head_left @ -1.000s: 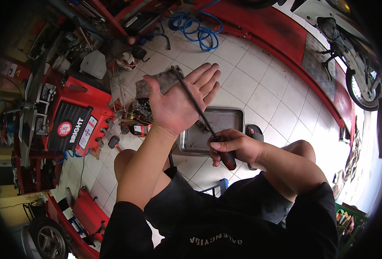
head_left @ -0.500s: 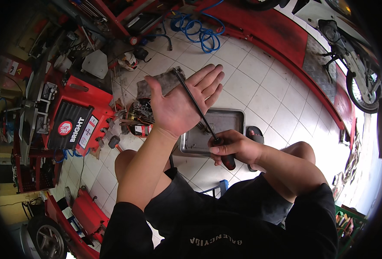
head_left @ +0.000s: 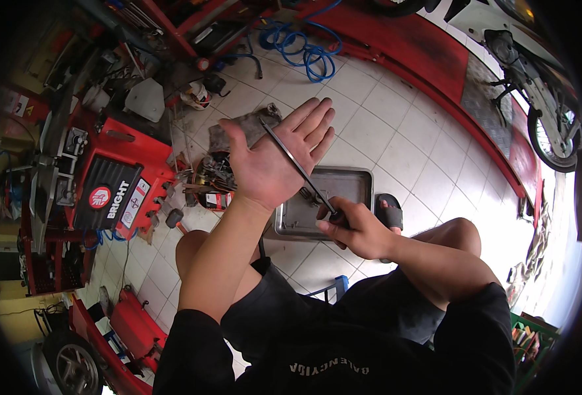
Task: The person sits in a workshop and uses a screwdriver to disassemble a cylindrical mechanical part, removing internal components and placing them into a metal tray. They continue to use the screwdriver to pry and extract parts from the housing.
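My left hand (head_left: 269, 163) is held out palm up, its fingers stretched and the thumb apart. Across that palm lies the long dark metal shaft of a screwdriver (head_left: 297, 164), its tip pointing up and to the left past the base of the fingers. The handle end sits in my right hand (head_left: 362, 230), whose fingers wrap around it and hide most of it. Below both hands, a grey metal tray (head_left: 371, 187) rests on the tiled floor between my feet, with a few small metal bits inside.
A grey rag (head_left: 228, 133) and a pile of tools (head_left: 213, 172) lie left of the tray. A red and black machine (head_left: 116, 178) stands further left, near a mallet (head_left: 174, 217). Blue coiled hose (head_left: 307, 52) lies ahead. A red lift platform (head_left: 429, 46) with a motorcycle (head_left: 547, 118) spans the right.
My right hand has turned and shifted slightly up and right, now covering the screwdriver's handle. The shaft has rolled and its tip has drawn back a little. My left hand stays open.
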`<state>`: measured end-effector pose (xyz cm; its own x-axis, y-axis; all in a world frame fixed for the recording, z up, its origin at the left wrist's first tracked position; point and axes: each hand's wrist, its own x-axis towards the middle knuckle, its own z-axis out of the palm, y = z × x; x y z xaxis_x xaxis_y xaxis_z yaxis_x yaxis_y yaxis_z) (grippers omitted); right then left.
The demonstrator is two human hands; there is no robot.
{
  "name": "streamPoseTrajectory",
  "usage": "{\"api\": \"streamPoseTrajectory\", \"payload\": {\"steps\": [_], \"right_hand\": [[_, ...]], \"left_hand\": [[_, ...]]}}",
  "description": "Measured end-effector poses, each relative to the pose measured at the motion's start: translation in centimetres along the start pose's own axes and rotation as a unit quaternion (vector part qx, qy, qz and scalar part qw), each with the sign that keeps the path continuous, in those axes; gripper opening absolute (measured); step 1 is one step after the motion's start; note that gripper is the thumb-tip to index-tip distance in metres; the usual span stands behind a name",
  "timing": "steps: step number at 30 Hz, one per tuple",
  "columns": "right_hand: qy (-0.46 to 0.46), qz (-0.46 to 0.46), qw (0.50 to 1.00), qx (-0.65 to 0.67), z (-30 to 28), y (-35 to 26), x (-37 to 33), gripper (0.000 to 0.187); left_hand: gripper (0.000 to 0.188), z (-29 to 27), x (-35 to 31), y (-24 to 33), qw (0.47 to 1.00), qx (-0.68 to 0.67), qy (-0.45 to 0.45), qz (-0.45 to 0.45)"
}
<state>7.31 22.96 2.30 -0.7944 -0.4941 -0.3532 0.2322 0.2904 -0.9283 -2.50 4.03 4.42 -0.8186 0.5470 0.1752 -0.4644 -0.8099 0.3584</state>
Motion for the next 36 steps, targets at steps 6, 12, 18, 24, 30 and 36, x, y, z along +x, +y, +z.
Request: {"api": "streamPoseTrajectory", "payload": {"steps": [6,12,18,24,30,36], "right_hand": [[0.042,-0.054,0.996,-0.056,-0.6,-0.2,0.1,0.033],[0.054,-0.049,0.995,-0.069,-0.8,0.2,0.2,0.029],[0.07,-0.102,0.986,-0.115,-0.6,0.4,0.2,0.026],[0.112,-0.121,0.975,-0.146,-0.4,0.4,-0.5,0.025],[0.115,-0.106,0.977,-0.144,-0.8,0.3,-0.8,0.024],[0.086,-0.082,0.975,-0.187,-1.4,1.0,-0.3,0.028]], "left_hand": [[0.138,-0.1,0.1,-0.1,1.0,0.012,-0.007,-0.003],[0.138,-0.2,0.0,0.0,1.0,0.022,0.003,-0.007],[0.139,-0.6,0.1,-0.1,1.0,0.021,0.009,-0.011],[0.139,-0.6,0.1,-0.6,1.0,0.004,0.006,-0.011],[0.136,-1.1,0.3,-0.7,1.0,0.001,0.016,-0.008],[0.138,-1.5,0.5,-1.1,0.999,-0.025,0.027,0.015]]}}
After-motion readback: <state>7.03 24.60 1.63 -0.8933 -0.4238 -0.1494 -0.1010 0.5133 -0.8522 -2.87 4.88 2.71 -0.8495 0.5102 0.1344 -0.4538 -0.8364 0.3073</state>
